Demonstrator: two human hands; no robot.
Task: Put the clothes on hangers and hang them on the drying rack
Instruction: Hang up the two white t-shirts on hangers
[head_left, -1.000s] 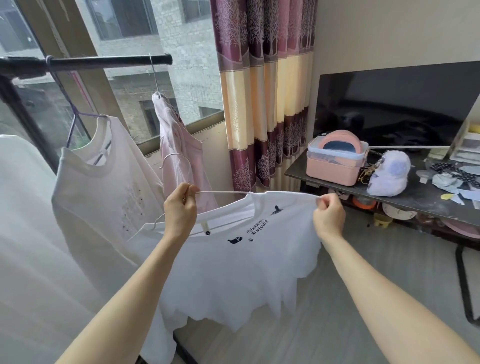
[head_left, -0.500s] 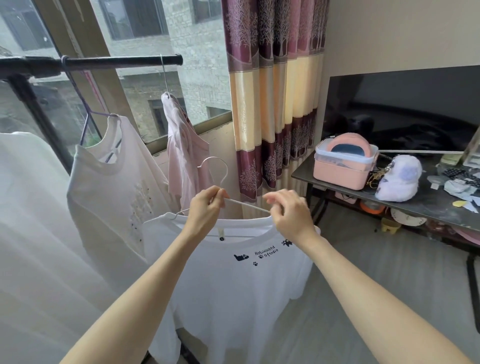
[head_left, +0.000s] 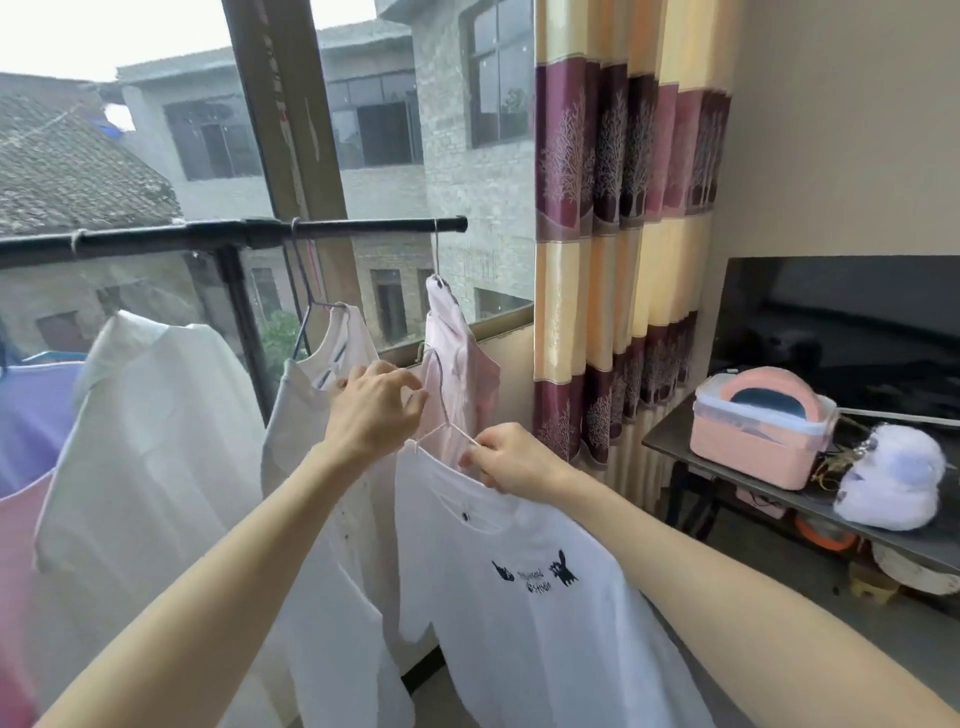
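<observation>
Now | left hand (head_left: 376, 410) grips hanger (head_left: 441, 395) neck, hook upright | right hand (head_left: 511, 462) pinches white T-shirt (head_left: 524, 613) collar | rack bar (head_left: 234, 236) above, left hand nearer.

You have a white T-shirt (head_left: 545, 613) with a small dark print on its chest: two little animal figures flank two lines of lettering, too blurred and too small for you to read

Both hands, left hand (head_left: 375, 410) and right hand (head_left: 511, 462), grip hanger (head_left: 441, 415) carrying white T-shirt (head_left: 530, 597).
</observation>
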